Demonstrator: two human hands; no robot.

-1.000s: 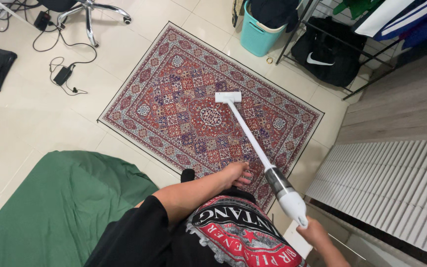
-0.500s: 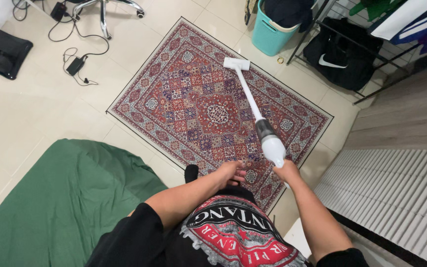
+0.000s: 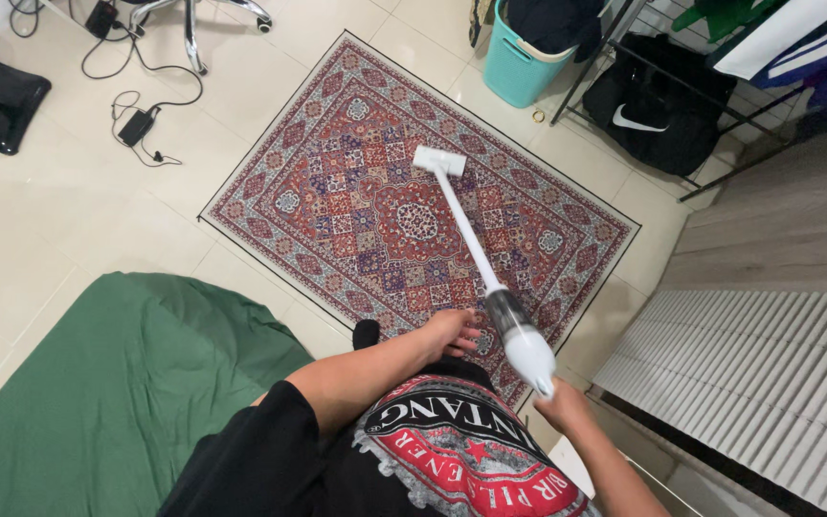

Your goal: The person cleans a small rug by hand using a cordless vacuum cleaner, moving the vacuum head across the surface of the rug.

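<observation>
Gripping the rear handle of a white cordless stick vacuum cleaner (image 3: 490, 278), the right hand (image 3: 559, 404) is closed around it at the near right of the head view. The vacuum's tube slants far-left across a red patterned rectangular woven rug (image 3: 337, 191), and its flat white floor head (image 3: 439, 161) rests on the rug near the centre medallion. The left hand (image 3: 452, 332) holds nothing; its fingers are loosely curled, resting against the person's black shorts just left of the vacuum body. A green fabric sheet (image 3: 117, 383) covers the near left. A teal plastic laundry basket (image 3: 519, 57) stands beyond the rug's far edge, with a black duffel bag (image 3: 653, 105) to its right. Black cables with a power adapter (image 3: 136, 124) lie on the tiled floor at far left.
</observation>
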